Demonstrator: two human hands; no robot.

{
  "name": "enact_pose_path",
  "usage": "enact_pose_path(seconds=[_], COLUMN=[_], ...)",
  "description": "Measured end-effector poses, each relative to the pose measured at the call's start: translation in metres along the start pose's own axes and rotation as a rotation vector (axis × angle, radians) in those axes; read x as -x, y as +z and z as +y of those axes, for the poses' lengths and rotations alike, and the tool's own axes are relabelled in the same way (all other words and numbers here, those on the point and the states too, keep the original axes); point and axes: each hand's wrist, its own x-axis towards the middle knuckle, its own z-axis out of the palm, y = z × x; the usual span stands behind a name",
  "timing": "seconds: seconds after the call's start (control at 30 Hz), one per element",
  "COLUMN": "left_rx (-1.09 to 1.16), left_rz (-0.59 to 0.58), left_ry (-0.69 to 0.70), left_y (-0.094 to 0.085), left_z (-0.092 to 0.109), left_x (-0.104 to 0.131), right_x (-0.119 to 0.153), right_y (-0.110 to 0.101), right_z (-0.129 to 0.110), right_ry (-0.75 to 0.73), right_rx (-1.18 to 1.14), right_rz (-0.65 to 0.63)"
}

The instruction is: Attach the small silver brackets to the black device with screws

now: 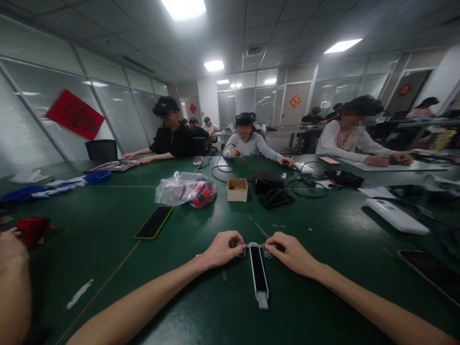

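A slim black device with a white frame (259, 270) lies lengthwise on the green table, a pale tab at its near end. At its far end, small clear or metallic pieces stick out on both sides. My left hand (226, 247) pinches the piece on the left side, thumb and fingers together. On the right side, my right hand (285, 249) pinches the matching piece in the same way. The exact shape of these pieces is too small to tell.
Beyond my hands are a small open box (237, 190), a plastic bag with red items (187, 188) and a black case (268, 181). A phone (154, 223) lies left, a white device (395, 216) right. Another person's hand (12, 258) is at the left edge.
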Motion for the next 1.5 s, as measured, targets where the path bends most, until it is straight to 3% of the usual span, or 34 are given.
enact_pose_path(seconds=[1.5], left_rx=[0.011], left_rz=[0.004], left_ry=[0.009], left_y=[0.0008], left_z=[-0.0013], left_x=[-0.0008], right_x=[0.0004], right_y=[-0.0003], right_z=[-0.0011], right_ry=[-0.004], right_rx=[-0.013], right_rz=[0.018])
